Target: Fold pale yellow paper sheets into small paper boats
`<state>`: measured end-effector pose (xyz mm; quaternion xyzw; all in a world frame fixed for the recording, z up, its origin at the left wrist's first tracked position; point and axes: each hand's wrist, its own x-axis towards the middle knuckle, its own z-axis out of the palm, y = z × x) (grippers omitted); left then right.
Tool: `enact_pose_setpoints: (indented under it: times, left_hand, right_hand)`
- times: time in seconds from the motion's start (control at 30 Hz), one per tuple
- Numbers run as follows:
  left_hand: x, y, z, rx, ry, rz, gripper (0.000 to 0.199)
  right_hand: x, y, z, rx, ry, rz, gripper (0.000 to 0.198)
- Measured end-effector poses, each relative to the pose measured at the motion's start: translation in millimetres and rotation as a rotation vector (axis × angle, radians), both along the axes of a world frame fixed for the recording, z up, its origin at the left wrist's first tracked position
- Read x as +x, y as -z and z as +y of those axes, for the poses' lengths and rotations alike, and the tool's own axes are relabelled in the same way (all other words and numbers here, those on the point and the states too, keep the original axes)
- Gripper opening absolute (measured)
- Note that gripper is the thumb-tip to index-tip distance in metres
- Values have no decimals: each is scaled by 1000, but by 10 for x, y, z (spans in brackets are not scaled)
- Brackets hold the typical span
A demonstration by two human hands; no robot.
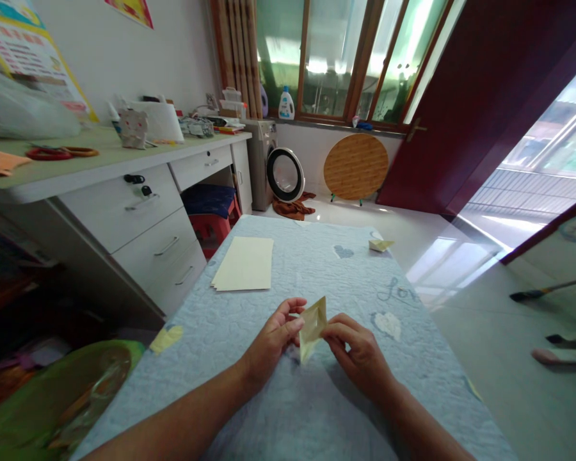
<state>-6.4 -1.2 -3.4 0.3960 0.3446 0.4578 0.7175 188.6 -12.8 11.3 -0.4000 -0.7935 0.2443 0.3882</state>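
A small piece of folded yellow paper (313, 323) is held up over the near middle of the cloth-covered table. My left hand (273, 339) pinches its left edge, thumb in front and fingers behind. On the other side, my right hand (358, 346) grips the right edge between thumb and forefinger. Further off to the left lies a stack of pale yellow paper sheets (246, 264). Another folded paper piece (381, 245), shaped like a small boat, rests near the far right corner of the table.
The light blue quilted cloth (312, 256) covers the table. A white desk (139, 205) with drawers runs along the left, holding scissors (52, 152). Below it stands a green bin (129, 349). A washing machine (260, 166) with its door open and a round wooden tabletop (355, 168) are beyond.
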Motion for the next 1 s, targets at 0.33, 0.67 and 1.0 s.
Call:
enact_pose_setpoints:
  times: [0.33, 0.67, 1.0]
  left_hand:
    - [-31, 7, -1, 39, -45, 193, 44]
    - [-30, -28, -10, 50, -27, 226, 45]
    - [-49, -21, -23, 26, -16, 251, 46]
  right_hand:
    - [559, -132, 406, -88, 502, -20, 17]
    - [1398, 194, 1298, -107, 965, -77, 24]
    - [1599, 327, 1682, -133, 1116, -158, 20]
